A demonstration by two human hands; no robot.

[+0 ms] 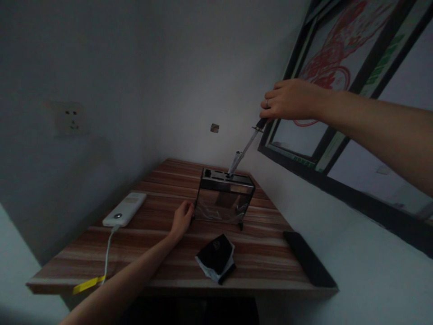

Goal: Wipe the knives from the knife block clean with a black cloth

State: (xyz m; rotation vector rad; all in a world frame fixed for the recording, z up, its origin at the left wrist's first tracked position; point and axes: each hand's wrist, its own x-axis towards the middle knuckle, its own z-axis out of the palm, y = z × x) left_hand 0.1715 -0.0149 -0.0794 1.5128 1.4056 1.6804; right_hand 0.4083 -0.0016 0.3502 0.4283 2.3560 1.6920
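Observation:
My right hand (287, 100) is raised, fingers wrapped round the black handle of a long, slim metal tool (249, 141). A small crossguard below the handle makes it look like a sharpening steel. It slants down to a slot in the top of a knife block (225, 183) with clear sides and a dark frame. Beside its lower end a pale, narrow piece stands up; I cannot make out its kind. My left hand (183, 217) is closed at the block's left edge, fingertips partly hidden. Shapes inside the block are dim behind the clear side.
A folded black and grey cloth (217, 257) lies near the table's (162, 253) front edge. At left is a white power bank (125, 210) with a cable and yellow tag (88, 285). A flat black object (309, 257) lies at right. Walls and a window (324, 131) border the table.

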